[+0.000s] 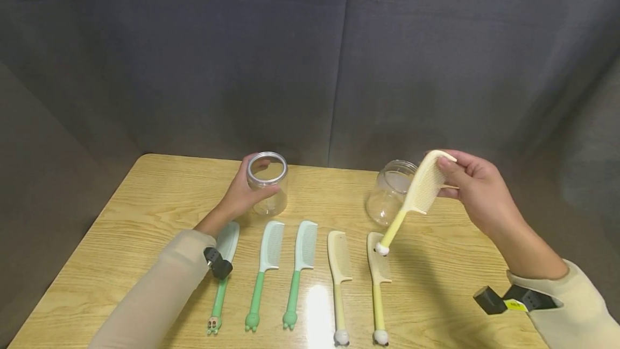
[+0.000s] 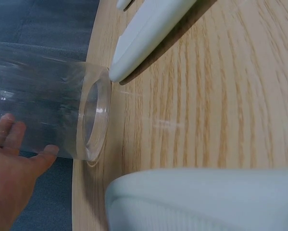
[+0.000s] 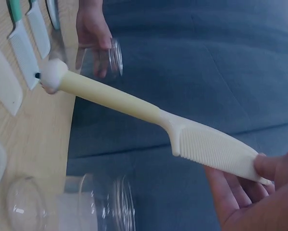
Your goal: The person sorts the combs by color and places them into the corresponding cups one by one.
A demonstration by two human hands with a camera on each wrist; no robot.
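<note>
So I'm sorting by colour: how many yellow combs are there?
3: one held up in the right hand, yellow comb; two lying on the table at and.

Two jars (image 1: 267,183) behind comb row (image 1: 300,279) on table (image 1: 145,203).

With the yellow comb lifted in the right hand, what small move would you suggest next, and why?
Probably swing the yellow comb, handle down, over the right jar: the right hand pinches its toothed end, and that open jar stands just beside it.

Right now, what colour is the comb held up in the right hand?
Pale yellow comb with a white knob at the handle end; the head view shows it best.
</note>
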